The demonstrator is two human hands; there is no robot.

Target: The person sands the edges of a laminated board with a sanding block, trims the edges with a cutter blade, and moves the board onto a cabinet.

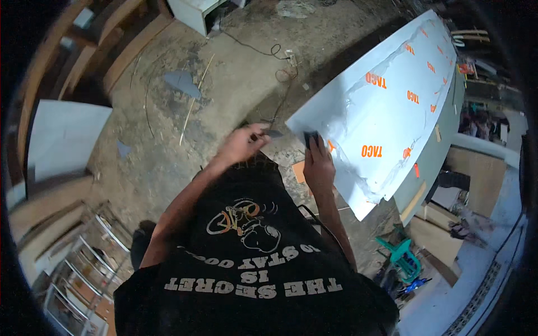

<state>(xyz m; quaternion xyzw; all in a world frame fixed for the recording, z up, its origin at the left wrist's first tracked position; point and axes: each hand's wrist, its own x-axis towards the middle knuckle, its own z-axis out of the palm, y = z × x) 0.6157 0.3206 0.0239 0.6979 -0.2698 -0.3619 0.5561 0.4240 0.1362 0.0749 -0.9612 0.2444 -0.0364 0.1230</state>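
Note:
My left hand (242,144) is in the middle of the view, slightly blurred, with its fingers curled in a pinch. A small dark grey flat piece (274,133) shows right at its fingertips; I cannot tell whether the fingers grip it. My right hand (320,165) is closed around a small dark block (311,138), held at the near left corner of a large white panel (347,101). Clear film with orange print covers much of that panel, wrinkled and loose along its edges. Whether the block touches the panel is unclear.
Beneath the white panel lies a grey-green board (448,129). A green plastic stool (404,259) stands at the lower right. A cable (263,51) runs over the stained floor, with grey scraps (182,82). Wooden frames (89,56) and a metal rack (84,269) are on the left.

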